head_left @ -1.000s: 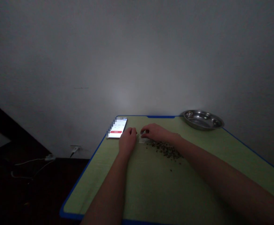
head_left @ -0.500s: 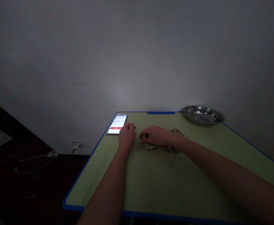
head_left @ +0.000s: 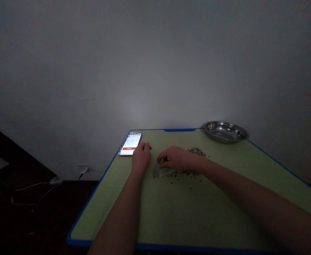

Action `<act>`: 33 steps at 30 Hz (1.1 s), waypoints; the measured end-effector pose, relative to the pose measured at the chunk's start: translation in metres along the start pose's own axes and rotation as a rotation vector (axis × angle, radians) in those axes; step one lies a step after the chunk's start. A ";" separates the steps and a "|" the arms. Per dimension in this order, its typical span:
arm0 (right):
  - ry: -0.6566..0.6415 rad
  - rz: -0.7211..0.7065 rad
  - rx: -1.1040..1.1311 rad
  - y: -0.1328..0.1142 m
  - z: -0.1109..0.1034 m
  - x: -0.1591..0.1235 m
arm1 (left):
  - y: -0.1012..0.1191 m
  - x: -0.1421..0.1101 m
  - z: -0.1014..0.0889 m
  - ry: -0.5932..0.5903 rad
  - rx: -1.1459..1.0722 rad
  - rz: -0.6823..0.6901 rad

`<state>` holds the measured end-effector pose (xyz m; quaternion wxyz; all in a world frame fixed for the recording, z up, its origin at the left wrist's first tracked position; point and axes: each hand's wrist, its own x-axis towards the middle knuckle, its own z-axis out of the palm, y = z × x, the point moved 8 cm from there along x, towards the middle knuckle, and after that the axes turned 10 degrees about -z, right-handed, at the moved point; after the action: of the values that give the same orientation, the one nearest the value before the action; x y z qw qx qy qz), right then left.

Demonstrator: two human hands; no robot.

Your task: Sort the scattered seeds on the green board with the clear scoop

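Blue-edged green table (head_left: 166, 216) before a grey wall (head_left: 155, 71) – right hand (head_left: 176, 158) pinching clear plastic (head_left: 161, 173), left hand (head_left: 141, 157) curled – its hold unclear

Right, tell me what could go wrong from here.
1. The right hand and its wrist are right by the loose dark bits, so a sweep of the arm could scatter them.
2. The phone lies at the left edge of the table, close by the left hand; a nudge might push it off.
3. The bowl sits at the far right corner, so a knock could tip it over the side.
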<state>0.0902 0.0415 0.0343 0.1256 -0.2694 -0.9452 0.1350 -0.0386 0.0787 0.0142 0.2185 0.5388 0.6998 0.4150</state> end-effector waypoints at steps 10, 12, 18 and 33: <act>-0.107 -0.080 0.056 -0.018 0.008 -0.027 | -0.002 0.004 0.003 -0.008 0.006 0.002; -0.129 -0.073 0.046 -0.020 0.007 -0.033 | -0.001 0.004 0.002 -0.006 0.007 0.011; -0.094 -0.040 0.013 -0.016 -0.001 -0.034 | 0.000 0.002 0.001 -0.003 0.028 0.005; -0.048 0.034 0.077 -0.002 -0.004 -0.054 | -0.001 0.004 0.003 -0.020 0.054 -0.001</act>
<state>0.1350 0.0112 0.0293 0.1111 -0.2769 -0.9373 0.1799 -0.0384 0.0838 0.0126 0.2111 0.5481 0.7090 0.3904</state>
